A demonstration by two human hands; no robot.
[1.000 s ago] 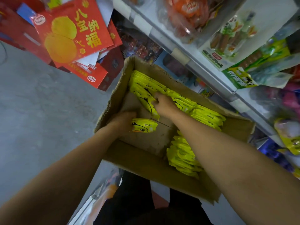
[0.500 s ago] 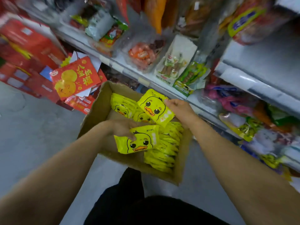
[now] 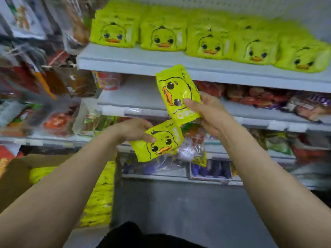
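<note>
My left hand grips a yellow duck-face packet by its left edge, thumb on the front. My right hand holds a second yellow duck packet, turned on its side and raised higher, in front of the shelves. Rows of the same duck packets stand on the upper shelf above both hands. A cardboard box at lower left holds several more yellow packets.
Lower shelves carry red, purple and clear snack bags. Hanging bagged goods crowd the left side. Grey floor lies below the shelving, and my dark-clothed leg shows at the bottom.
Both hands lifted their duck packets out of the box and up toward the shelves. The view swung upward, so the box moved to the lower left and the upper shelf came into sight.
</note>
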